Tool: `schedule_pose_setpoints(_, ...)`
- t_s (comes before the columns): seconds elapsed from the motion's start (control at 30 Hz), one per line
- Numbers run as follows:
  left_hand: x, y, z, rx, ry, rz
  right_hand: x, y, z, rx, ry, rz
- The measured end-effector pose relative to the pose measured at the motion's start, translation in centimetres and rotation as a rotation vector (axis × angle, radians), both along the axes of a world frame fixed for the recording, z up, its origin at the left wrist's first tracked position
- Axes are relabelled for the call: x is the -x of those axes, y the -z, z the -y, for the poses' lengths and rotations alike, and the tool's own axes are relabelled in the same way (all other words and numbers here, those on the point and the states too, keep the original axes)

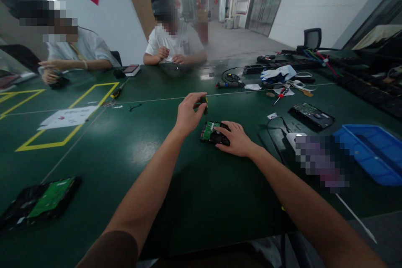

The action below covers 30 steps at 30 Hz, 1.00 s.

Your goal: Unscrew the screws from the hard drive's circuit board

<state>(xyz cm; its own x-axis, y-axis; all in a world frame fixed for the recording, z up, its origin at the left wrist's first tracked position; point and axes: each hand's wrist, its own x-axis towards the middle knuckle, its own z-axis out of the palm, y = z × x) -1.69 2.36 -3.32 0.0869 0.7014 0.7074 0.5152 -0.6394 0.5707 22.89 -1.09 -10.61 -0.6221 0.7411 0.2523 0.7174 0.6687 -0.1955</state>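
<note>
Nearest, the green table (pixel 194 201) ends at a straight front edge just under the forearms, so the elbows have no support there. At the near left, a loose drive (pixel 40 201) lies with its green board up, well apart from the work.

In the middle, the right hand (pixel 235 139) lies palm down on the hard drive (pixel 211 130), with the fingers spread flat over its dark end and not curled around it. The drive rests flat on the table, green board up. Just behind it, the left hand (pixel 187 115) is closed in a pinch on a small dark tool (pixel 204 102), held above the drive's far edge and not touching it.

I think the step goes well if the right hand keeps the drive pressed flat so that it cannot slide on the smooth top. The tool should meet the board straight, not tilted.

For moving, the left side is wide and bare as far as the yellow tape frame (pixel 75 123). The right side is tighter: a black cable (pixel 276 123) and a blue tray (pixel 377 163) are near the right forearm, and a far drive (pixel 310 116) lies beyond them. Across the table two co-workers (pixel 174 42) sit well apart, busy with their own hands.
</note>
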Motion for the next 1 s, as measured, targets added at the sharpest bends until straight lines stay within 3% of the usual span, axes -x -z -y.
schedule_pose_setpoints(0.2, -0.5, -1.0, 1.0, -0.014, -0.001, 0.068, 0.0, -0.1, 0.1, 0.001, 0.0, 0.007)
schedule_pose_setpoints(0.37, -0.7, -0.7, 0.8, -0.029, -0.065, 0.074, 0.0, 0.1, 0.0, 0.004, 0.004, 0.004)
schedule_pose_setpoints(0.7, -0.6, 0.4, 0.1, 0.001, -0.005, 0.067, 0.0, 0.2, 0.0, -0.013, 0.001, 0.0)
schedule_pose_setpoints(1.0, -0.8, 0.0, 0.5, -0.05, -0.077, 0.078, 0.0, -0.1, 0.1, -0.002, -0.003, 0.003)
